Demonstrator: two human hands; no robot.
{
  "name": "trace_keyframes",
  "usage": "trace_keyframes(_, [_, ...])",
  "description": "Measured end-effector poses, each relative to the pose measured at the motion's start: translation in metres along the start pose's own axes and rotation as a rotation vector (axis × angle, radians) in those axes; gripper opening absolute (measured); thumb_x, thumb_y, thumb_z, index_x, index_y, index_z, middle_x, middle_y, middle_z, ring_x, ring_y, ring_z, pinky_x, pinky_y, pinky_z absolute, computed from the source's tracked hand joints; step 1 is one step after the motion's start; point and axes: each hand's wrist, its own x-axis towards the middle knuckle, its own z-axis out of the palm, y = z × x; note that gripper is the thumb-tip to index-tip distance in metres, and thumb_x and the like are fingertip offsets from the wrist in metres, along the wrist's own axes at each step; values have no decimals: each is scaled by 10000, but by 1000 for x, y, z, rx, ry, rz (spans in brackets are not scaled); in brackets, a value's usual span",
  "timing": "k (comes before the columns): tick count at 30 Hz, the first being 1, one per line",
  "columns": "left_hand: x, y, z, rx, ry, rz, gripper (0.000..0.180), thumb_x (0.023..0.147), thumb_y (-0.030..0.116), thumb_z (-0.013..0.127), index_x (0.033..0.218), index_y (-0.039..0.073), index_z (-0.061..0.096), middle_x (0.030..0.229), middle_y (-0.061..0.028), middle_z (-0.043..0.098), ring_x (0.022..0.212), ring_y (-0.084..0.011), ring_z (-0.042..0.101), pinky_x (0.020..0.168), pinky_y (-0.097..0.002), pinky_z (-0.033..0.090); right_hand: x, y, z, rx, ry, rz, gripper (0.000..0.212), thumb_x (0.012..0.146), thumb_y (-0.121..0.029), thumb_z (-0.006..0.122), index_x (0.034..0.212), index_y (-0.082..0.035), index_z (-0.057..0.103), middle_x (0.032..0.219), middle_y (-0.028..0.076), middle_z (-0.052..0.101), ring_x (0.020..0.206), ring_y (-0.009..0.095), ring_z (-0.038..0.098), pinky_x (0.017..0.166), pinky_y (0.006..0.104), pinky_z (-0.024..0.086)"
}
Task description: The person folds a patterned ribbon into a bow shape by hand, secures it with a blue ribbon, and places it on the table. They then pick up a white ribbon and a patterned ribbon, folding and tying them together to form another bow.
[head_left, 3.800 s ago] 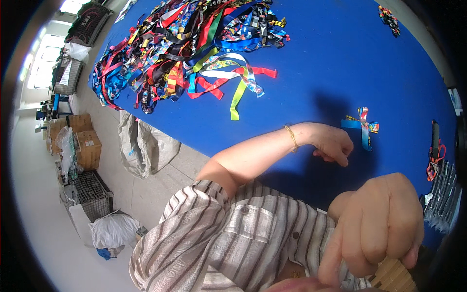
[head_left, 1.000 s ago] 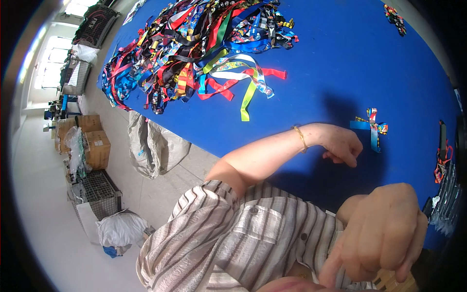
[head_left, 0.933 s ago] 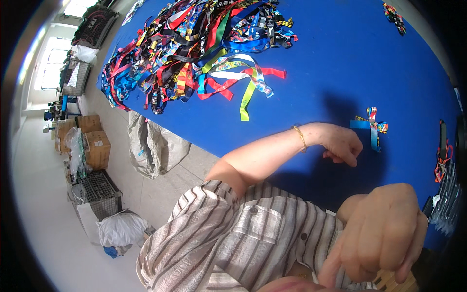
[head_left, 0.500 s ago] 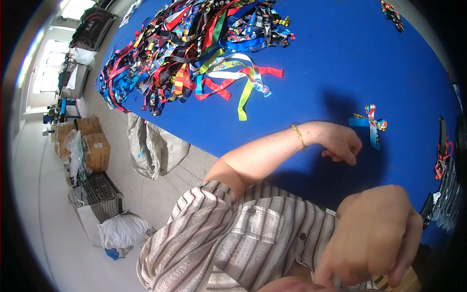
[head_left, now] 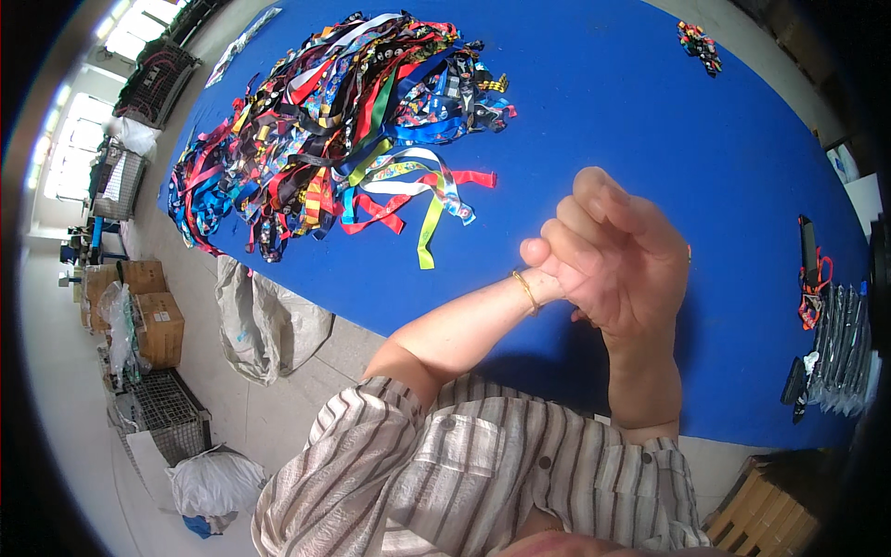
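My right hand (head_left: 631,251) is raised over the blue table, close to the camera, palm showing. Its fingers are loosely bent and apart, with nothing visible in them. Behind it, my left hand (head_left: 583,317) is almost wholly hidden; only the wrist with a thin gold bracelet and a bit of finger show. The small crossed bundle of patterned ribbon is covered by my right hand, apart from a speck at its edge. To the far left lies a large heap of colourful printed lanyard straps (head_left: 353,121), with red, white and yellow-green ends trailing toward me.
Scissors with orange-red handles (head_left: 820,274) lie at the table's right side, near a stack of clear plastic packets (head_left: 837,348). A small bunch of straps (head_left: 700,48) sits at the far right. Cardboard boxes (head_left: 153,325) and sacks stand on the floor at left.
My right hand has risen from the lower right to in front of my left hand, turning its palm into view. The view has shifted, and the crossed ribbon bundle is now covered.
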Motion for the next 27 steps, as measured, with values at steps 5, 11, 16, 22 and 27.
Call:
trace_keyframes(5, [21, -1, -14, -16, -14, 5, 264, 835, 257, 686, 810, 13, 589, 564, -48, 569, 429, -143, 536, 396, -286, 413, 1, -2, 0, -18, 36, -10, 225, 1005, -202, 497, 810, -91, 478, 650, -5, 392, 639, 142, 502, 925, 497, 500])
trace_keyframes(11, [20, -2, -14, -37, -34, 6, 267, 836, 260, 683, 812, 10, 590, 570, -52, 572, 432, -146, 538, 398, -292, 418, 2, -2, -5, -32, 43, -34, 206, 998, -199, 513, 827, -86, 488, 653, -5, 391, 633, 141, 487, 925, 496, 498])
trace_keyframes(16, [16, -4, -13, -71, -22, -1, 269, 837, 262, 680, 814, 9, 592, 574, -56, 575, 434, -149, 541, 400, -297, 422, 2, -1, 3, -144, 108, -34, 206, 998, -202, 512, 838, -74, 488, 647, -5, 393, 628, 139, 487, 898, 485, 508])
trace_keyframes(22, [14, -7, -18, -109, -6, 0, 273, 838, 265, 676, 815, 7, 594, 580, -61, 579, 436, -153, 543, 402, -303, 427, -3, 1, 10, -275, 52, -47, 191, 997, -192, 505, 857, -67, 471, 638, -4, 411, 624, 140, 503, 798, 442, 521])
trace_keyframes(27, [-3, -4, -3, -141, 11, -1, 276, 838, 268, 674, 817, 5, 595, 584, -65, 582, 438, -156, 546, 404, -308, 432, -10, 6, 19, -327, -92, -37, 164, 978, -170, 524, 878, -56, 465, 626, 5, 450, 596, 148, 525, 739, 433, 531])
